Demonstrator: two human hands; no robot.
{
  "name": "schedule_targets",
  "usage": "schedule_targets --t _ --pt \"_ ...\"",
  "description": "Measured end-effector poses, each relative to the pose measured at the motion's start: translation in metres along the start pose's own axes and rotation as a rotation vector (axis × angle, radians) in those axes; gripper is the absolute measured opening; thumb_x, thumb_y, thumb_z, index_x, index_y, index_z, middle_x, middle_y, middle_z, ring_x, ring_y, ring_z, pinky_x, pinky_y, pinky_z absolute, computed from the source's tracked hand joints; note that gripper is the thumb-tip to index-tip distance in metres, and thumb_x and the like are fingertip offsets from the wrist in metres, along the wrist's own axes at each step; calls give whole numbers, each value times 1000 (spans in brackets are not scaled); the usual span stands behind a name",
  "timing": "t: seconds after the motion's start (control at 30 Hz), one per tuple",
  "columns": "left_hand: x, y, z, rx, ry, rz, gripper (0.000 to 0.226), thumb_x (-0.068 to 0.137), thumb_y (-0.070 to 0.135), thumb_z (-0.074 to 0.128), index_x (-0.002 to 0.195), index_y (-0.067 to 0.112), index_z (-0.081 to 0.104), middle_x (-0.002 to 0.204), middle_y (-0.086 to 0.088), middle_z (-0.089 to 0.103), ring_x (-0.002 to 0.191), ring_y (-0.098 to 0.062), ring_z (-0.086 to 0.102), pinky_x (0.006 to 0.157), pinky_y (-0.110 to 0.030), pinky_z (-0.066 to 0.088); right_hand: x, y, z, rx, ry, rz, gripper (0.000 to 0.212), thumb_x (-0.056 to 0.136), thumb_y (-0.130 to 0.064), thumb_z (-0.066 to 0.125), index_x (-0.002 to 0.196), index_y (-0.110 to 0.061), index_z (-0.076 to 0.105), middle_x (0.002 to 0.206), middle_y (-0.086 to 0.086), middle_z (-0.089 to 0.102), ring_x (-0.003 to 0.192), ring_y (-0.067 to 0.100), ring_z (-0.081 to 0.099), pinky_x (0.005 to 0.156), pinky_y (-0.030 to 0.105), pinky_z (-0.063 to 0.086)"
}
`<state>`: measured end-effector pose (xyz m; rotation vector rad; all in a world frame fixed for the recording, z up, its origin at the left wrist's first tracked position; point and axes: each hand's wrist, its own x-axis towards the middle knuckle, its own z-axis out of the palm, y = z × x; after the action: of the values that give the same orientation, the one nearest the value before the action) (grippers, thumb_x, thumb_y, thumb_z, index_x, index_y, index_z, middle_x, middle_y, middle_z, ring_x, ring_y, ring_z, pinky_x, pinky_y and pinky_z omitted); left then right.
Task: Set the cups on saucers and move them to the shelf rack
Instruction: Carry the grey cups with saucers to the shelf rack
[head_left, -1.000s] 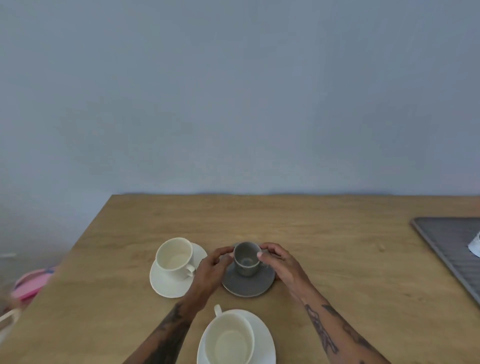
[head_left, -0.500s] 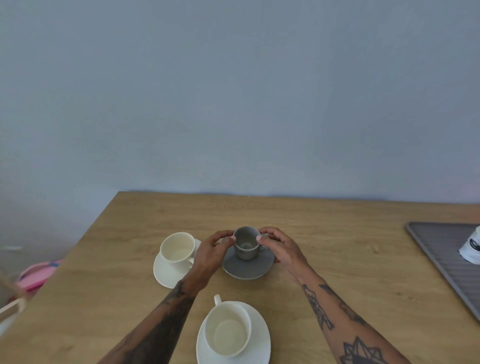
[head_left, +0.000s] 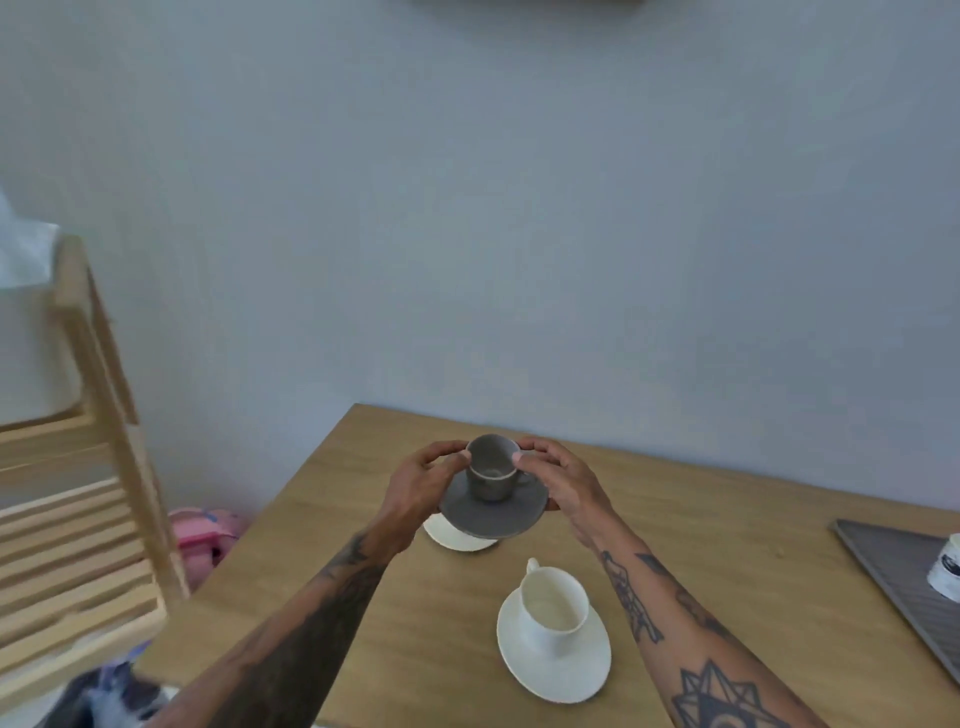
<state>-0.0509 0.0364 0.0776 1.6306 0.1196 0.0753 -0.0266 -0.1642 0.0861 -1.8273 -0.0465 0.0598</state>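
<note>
A small grey cup (head_left: 490, 473) stands on a grey saucer (head_left: 493, 514), lifted above the table. My left hand (head_left: 421, 491) grips the saucer's left edge with the thumb against the cup. My right hand (head_left: 563, 486) grips the right edge, thumb also on the cup. Under the raised saucer a white saucer (head_left: 457, 538) shows in part; its cup is hidden. Nearer to me a white cup (head_left: 553, 605) sits on its white saucer (head_left: 558, 670). The wooden shelf rack (head_left: 78, 545) stands at the left, beside the table.
The wooden table (head_left: 701, 525) meets a grey wall behind. A dark grey ribbed mat (head_left: 904, 582) lies at the right edge with a white jar (head_left: 948, 569) on it. A pink object (head_left: 202, 535) lies on the floor between rack and table.
Both hands have lifted the grey cup and saucer off the table. The view has swung left, bringing the shelf rack into sight.
</note>
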Motion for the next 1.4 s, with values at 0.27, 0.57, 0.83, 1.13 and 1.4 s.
schedule_targets --t 0.27,0.57,0.83,1.13,1.4 --pt "-116 -5 -168 73 250 -1 20 80 45 69 98 40 76 103 16 72 96 -10 64 73 -39 61 -81 -41 162 35 -235 -44 16 83 -40 75 98 -41 73 111 -2 72 104 22 66 70 36 51" --pt "-254 -19 -325 131 619 -45 13 82 45 68 92 47 76 104 19 73 98 -7 64 85 -36 57 -162 -88 338 32 -630 -132 18 88 -40 71 105 -33 72 113 1 68 100 21 62 77 42 53" --pt "-346 -36 -393 89 954 -118 20 85 37 70 103 33 78 107 7 74 104 -19 67 94 -50 55 -219 -104 451 59 -914 -182 24 88 -27 74 111 -21 74 108 3 73 89 14 65 75 30 49" --pt "-349 -105 -474 1 1031 -233 17 84 39 71 100 33 78 105 11 70 101 -15 62 92 -47 56 -220 -68 561 -32 -993 -110 11 88 -30 73 97 -36 73 87 -15 72 64 -8 64 56 16 44" --pt "-285 -175 -576 -65 996 -278 20 89 30 70 107 28 76 109 5 70 103 -14 63 88 -31 54 -171 -25 683 -94 -907 -24 14 84 -40 72 98 -41 74 102 -10 76 91 10 70 70 32 55"
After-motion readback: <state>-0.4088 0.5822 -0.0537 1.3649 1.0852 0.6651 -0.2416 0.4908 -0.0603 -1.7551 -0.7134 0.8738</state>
